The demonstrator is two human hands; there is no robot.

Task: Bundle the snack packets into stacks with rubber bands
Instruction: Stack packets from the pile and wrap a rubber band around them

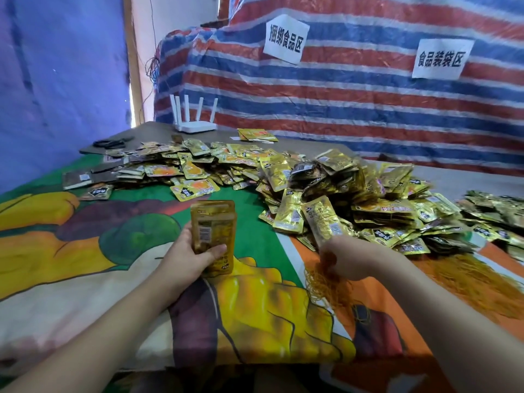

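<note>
— Left hand (pixel 195 256) grips the upright stack of gold foil snack packets (pixel 213 234); where are the bands?

— Just right: my right hand (pixel 344 258) pinches into the tangled orange rubber bands (pixel 326 282) on the bench.

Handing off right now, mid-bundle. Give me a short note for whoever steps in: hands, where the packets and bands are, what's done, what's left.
Left hand grips an upright stack of packets over the printed cloth; no band shows on it yet.
Right hand is curled into the rubber band pile just below it, with bands among its fingers.
Loose packets lie heaped to the right and spread across the back of the table; more bands lie farther right.
Done: one stack gathered. I cannot make out any finished bundles.
Left: band this stack, set it aside, then work through the heap.
</note>
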